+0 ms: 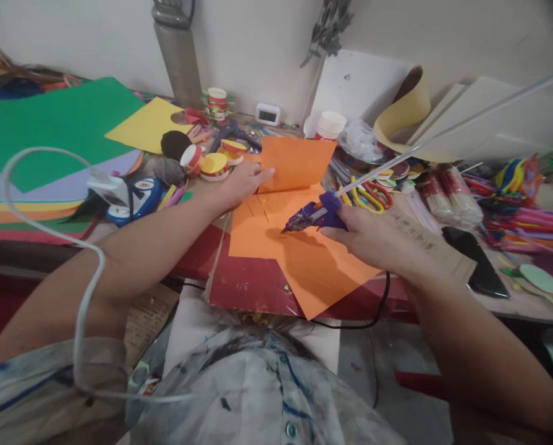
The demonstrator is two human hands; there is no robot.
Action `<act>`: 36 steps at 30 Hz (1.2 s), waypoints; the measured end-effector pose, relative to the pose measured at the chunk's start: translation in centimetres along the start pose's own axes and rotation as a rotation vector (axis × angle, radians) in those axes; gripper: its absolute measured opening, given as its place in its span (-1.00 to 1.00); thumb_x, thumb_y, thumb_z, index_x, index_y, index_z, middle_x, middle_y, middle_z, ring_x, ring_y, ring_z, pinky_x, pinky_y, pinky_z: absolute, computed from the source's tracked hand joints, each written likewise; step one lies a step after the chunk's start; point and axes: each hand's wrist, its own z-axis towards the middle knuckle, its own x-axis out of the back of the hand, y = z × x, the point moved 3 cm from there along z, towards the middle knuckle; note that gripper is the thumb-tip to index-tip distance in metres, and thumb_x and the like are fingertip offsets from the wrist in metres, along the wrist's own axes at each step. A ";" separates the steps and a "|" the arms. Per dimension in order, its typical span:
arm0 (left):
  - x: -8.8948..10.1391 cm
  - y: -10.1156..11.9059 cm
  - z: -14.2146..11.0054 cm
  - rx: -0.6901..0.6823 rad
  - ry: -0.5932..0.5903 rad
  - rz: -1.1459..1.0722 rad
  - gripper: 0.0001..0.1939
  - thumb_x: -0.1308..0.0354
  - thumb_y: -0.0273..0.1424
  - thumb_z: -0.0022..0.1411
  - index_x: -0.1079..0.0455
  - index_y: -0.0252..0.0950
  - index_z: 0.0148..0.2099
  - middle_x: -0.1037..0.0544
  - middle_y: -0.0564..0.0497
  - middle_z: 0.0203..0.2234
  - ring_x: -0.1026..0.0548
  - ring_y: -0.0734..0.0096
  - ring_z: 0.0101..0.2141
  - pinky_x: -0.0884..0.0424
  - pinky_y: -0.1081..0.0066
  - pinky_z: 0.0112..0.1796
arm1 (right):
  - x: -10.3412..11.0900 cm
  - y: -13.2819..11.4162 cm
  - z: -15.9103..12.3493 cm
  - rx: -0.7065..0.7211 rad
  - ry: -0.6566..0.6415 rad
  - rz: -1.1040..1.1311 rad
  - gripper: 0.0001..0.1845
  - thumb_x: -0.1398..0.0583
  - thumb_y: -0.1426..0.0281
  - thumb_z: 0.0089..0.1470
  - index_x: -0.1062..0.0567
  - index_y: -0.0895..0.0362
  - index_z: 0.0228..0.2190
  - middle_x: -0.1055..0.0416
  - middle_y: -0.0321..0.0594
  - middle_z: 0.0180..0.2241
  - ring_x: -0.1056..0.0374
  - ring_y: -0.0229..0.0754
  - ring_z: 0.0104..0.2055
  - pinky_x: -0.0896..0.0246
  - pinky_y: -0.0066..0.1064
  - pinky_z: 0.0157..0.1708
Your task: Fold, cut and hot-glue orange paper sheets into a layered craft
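Patterned shirt fills the near edge. Beyond, orange paper lies on a red board; the left hand pinches an upright orange piece, the right hand wraps its fingers round a glue gun. Scissors lie near.

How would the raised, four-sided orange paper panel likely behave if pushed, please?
The orange paper panel is probably light and bendable, looking like one thin sheet. It seems moderately stiff, standing with little sag while the left hand holds its left edge.

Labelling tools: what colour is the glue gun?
The glue gun is bluish purple, clearest in the head view.
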 end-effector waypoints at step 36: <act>0.1 0.1 0.2 -0.026 -0.001 0.202 -0.61 -0.17 -0.16 0.34 -0.34 -0.25 -0.49 -0.42 0.02 -0.59 -0.38 0.30 -0.42 -0.32 0.37 -0.33 | 0.0 -0.5 -0.6 0.039 0.049 0.124 -0.87 -0.19 0.33 0.31 -0.49 0.12 -0.22 -0.58 -0.06 -0.24 -0.48 -0.03 -0.23 -0.21 -0.34 -0.29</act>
